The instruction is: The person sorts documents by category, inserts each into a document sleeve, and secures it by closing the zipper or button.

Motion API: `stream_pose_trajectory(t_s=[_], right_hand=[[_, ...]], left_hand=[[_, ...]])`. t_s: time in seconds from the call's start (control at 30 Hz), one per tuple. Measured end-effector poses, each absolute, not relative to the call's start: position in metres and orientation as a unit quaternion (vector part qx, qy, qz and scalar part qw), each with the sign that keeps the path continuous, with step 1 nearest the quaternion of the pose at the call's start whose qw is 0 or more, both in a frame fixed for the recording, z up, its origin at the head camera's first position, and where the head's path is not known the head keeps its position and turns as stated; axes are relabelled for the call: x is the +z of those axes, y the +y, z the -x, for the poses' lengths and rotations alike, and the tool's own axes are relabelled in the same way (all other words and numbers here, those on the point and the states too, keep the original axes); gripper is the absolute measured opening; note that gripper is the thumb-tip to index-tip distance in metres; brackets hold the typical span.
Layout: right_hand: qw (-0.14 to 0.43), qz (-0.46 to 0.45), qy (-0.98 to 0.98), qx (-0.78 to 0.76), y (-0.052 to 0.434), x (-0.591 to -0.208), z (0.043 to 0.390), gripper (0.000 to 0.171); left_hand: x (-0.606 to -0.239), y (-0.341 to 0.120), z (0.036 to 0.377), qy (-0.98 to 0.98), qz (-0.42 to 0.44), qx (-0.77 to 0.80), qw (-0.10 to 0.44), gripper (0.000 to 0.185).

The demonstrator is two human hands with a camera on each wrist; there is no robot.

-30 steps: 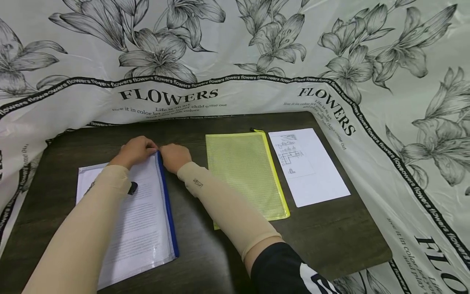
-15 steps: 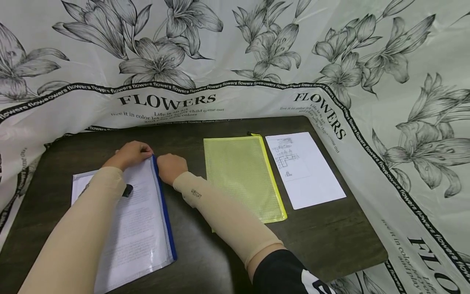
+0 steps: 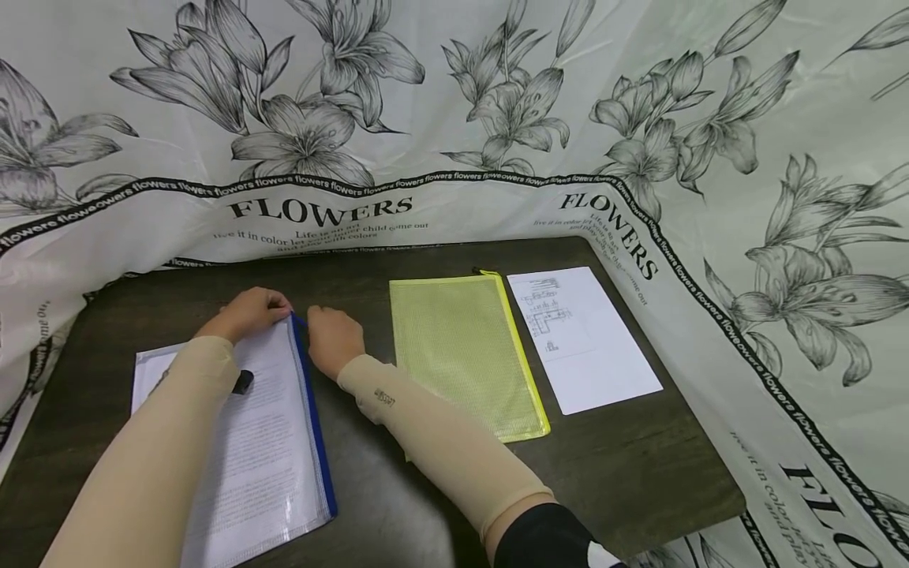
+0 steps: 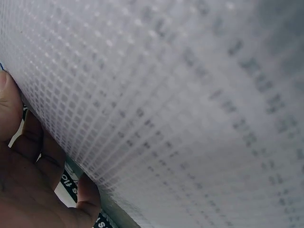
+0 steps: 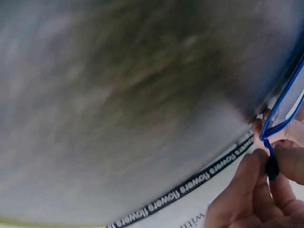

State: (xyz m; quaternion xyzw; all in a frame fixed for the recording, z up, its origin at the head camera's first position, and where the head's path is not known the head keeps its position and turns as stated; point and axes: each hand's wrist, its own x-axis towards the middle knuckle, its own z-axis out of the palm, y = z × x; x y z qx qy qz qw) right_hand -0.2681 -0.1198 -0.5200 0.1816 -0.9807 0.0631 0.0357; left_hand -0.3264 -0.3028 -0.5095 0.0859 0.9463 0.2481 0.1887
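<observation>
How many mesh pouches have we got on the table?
2: the blue-edged pouch at the left, its far corner held by the left hand; the yellow pouch near the middle, partly behind the right arm. Any underneath would be hidden.

The left arm (image 3: 145,465) is stretching up from the lower left, and the left hand (image 3: 245,314) is angling to the right at the wrist. Its thumb (image 4: 7,109) is lying in front while its fingers (image 4: 88,192) are curling behind, the hand gripping. The right arm (image 3: 443,442) is slanting up and leftward from the lower right, and the right hand (image 3: 335,339) is bunching, its thumb and fingers pinching. The two hands are facing each other closely, a narrow gap showing between them from above. Beige sleeves (image 3: 415,418) are covering both forearms.
</observation>
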Motion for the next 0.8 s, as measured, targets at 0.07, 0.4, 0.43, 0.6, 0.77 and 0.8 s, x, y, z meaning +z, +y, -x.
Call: stream_pose_trajectory(t_s=[0.07,0.4,0.43,0.6,0.77,0.8], right_hand=[[0.038,-0.173,-0.982,0.061,-0.119,-0.521,0.267,0.010],[-0.006,-0.151,-0.986,0.066,-0.115,-0.514,0.257,0.011],[-0.014,-0.150,-0.986,0.074,-0.115,-0.513,0.256,0.010],[-0.030,-0.161,-0.981,0.107,-0.111,-0.510,0.251,0.008],[-0.046,-0.171,-0.974,0.140,-0.107,-0.509,0.247,0.006],[-0.048,-0.171,-0.974,0.143,-0.106,-0.509,0.247,0.006]], left_hand=[[-0.511,-0.303,0.326,0.946,-0.085,0.249,0.188,0.028],[-0.514,-0.303,0.325,0.945,-0.078,0.257,0.186,0.028],[-0.515,-0.304,0.326,0.945,-0.076,0.257,0.187,0.029],[-0.516,-0.306,0.325,0.943,-0.071,0.261,0.192,0.029],[-0.513,-0.306,0.323,0.943,-0.075,0.262,0.190,0.029],[-0.512,-0.306,0.323,0.943,-0.075,0.263,0.189,0.029]])
